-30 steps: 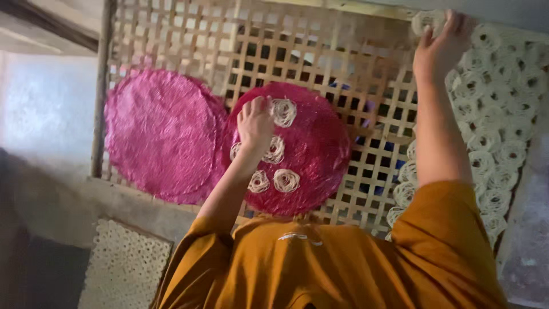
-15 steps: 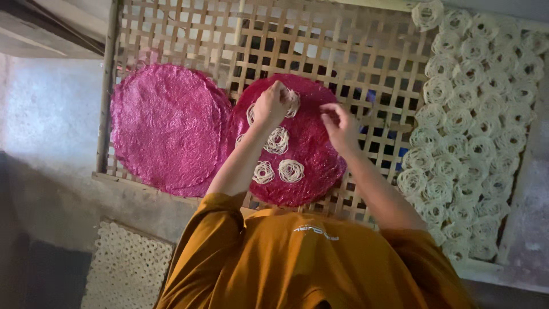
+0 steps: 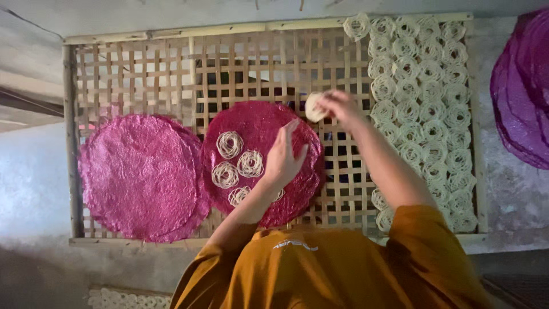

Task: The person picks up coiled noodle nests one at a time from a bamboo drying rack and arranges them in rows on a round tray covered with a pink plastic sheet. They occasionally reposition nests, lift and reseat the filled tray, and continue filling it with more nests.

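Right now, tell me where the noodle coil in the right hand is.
In the head view, the noodle coil is pinched in the right hand, over the bamboo rack at the upper right edge of the red mat.

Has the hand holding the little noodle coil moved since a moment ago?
Yes. The right hand with the noodle coil has shifted off the pink mat, toward the rows of coils.

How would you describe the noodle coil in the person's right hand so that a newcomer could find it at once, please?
Start at the woven bamboo lattice tray and find the darker pink round mat near its middle. Just above that mat's upper right edge, the right hand pinches a pale round noodle coil in its fingers. Unlike the coils lying on the mat or in rows at right, it is lifted.
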The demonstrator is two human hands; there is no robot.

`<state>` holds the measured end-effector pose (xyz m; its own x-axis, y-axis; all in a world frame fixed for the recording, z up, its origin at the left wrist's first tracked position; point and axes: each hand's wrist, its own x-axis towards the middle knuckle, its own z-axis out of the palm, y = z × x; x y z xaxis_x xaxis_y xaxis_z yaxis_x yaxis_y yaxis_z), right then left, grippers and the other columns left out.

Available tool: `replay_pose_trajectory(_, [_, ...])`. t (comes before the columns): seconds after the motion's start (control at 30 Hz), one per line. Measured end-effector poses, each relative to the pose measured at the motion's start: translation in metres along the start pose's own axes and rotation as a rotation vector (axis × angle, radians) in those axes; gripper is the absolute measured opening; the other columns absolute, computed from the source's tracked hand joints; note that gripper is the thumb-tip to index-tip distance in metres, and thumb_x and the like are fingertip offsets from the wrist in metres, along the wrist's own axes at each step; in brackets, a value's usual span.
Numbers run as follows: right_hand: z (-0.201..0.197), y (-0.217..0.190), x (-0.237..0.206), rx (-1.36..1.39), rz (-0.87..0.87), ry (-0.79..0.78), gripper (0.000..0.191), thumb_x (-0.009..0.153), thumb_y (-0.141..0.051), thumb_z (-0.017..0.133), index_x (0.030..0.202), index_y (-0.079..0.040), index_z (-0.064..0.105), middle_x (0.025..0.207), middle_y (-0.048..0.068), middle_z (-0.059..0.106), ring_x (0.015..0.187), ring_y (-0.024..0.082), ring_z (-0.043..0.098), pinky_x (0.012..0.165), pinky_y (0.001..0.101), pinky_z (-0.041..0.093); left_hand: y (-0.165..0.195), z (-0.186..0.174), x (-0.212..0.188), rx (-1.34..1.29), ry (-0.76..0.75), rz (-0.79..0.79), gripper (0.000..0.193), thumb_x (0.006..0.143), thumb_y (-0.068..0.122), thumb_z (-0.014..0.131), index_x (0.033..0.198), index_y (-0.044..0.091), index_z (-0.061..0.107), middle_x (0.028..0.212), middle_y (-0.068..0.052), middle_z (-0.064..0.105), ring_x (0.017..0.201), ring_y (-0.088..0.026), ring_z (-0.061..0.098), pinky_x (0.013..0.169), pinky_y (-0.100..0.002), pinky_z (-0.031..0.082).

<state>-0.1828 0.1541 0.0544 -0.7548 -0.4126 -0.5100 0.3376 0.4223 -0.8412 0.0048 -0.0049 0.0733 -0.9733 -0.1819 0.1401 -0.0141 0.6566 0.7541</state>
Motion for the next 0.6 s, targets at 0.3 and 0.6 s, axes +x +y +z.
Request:
replay_pose_trajectory(0.3, [-0.087, -0.042, 0.111, 0.334, -0.232, 0.316, 0.02, 0.098, -0.021, 0.077, 0.106, -0.005, 0.069, 0.093, 0.006, 0.068, 0.076, 0.016, 0.061, 0.068, 0.0338, 0.05, -0.109, -0.08, -0.057, 0.39, 0.059, -0.518, 0.061, 0.096, 0.027, 0.068, 0.146, 0.002, 0.044, 0.138, -0.02, 0.054, 0.129, -0.034, 0.05, 0.106, -0.049, 0.048])
replay_pose_trajectory(0.6, [-0.071, -0.051, 0.111, -0.747, -0.416, 0.698, 0.023, 0.095, 0.001, 0.065, 0.118, 0.001, 0.064, 0.119, 0.022, 0.068, 0.109, 0.037, 0.067, 0.09, 0.0467, 0.056, -0.154, -0.081, -0.092, 0.411, 0.166, -0.526, 0.05, 0.093, 0.019, 0.067, 0.136, -0.001, 0.052, 0.125, -0.027, 0.052, 0.119, -0.042, 0.051, 0.102, -0.055, 0.046])
